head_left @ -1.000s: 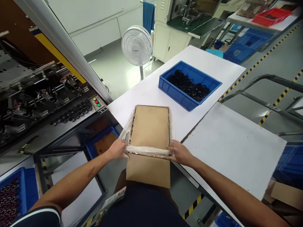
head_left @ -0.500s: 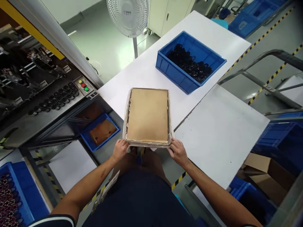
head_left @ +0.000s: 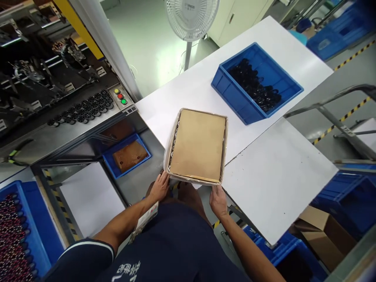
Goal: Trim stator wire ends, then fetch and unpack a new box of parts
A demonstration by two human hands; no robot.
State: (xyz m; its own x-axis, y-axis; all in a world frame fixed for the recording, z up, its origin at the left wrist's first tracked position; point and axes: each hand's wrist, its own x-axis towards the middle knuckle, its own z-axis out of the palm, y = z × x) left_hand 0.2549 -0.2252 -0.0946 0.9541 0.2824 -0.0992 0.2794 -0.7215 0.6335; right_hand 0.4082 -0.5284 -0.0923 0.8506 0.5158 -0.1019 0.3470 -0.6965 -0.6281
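In front of me is a shallow cardboard box (head_left: 197,181) edged with clear plastic film. A flat brown cardboard sheet (head_left: 199,145) covers most of its inside, and ring-shaped parts (head_left: 175,137) peek out along the left side. My left hand (head_left: 160,185) grips the near left corner, fingers closed on the box edge. At the near right corner my right hand (head_left: 218,200) is closed on the box, its fingertips partly hidden under the rim. The far part of the box overlaps the white table, its near edge sticking out toward my body.
A blue crate (head_left: 255,84) of black parts stands on the white table (head_left: 170,117). Left is a machine with coloured buttons (head_left: 120,96) and rows of black parts (head_left: 85,109). A lower white table (head_left: 282,172) adjoins on the right. A fan (head_left: 192,17) stands behind.
The box has turned slightly clockwise and shifted right in view, both hands still on it. My right hand sits lower under the corner. The whole scene has shifted with my head.
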